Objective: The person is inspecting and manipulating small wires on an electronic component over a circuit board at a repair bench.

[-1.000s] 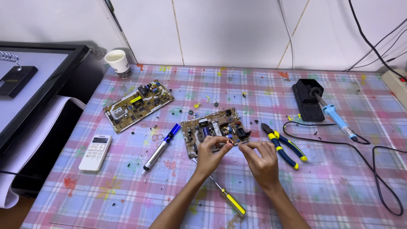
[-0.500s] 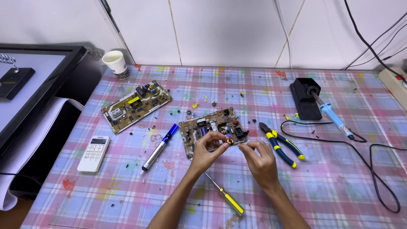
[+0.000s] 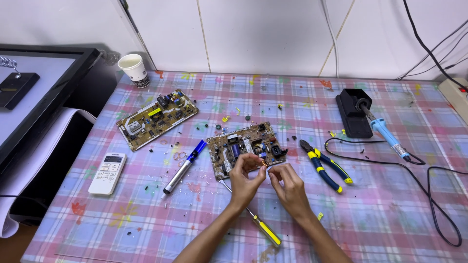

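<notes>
From the head camera, the person's two bare hands meet over a table covered with a pink and blue checked cloth [image 3: 390, 214]. The left hand [image 3: 245, 178] has its thumb and forefinger pinched together on a small round copper-coloured part [image 3: 263, 162], held just above the near edge of a brown circuit board [image 3: 246, 148] that lies flat in the middle of the table. The right hand [image 3: 288, 186] is just beside it, its fingertips drawn together and pointing at the same small part; whether they actually touch the part cannot be told. Both forearms come in from the bottom edge of the picture.

A screwdriver with a yellow handle [image 3: 253, 216] lies on the cloth under the left wrist, its shaft running up toward the board. To the left of the board lies a desoldering pump with a blue tip [image 3: 184, 167], and farther left a white remote control [image 3: 107, 172]. A second circuit board [image 3: 157, 118] lies tilted near the upper left, with a white paper cup [image 3: 133, 69] behind it by the wall. To the right of the hands lie pliers with blue and yellow handles [image 3: 324, 164]. Beyond them a soldering iron with a blue handle [image 3: 385, 134] rests in a black stand [image 3: 352, 112], its black cord [image 3: 438, 195] looping across the right side of the table.
</notes>
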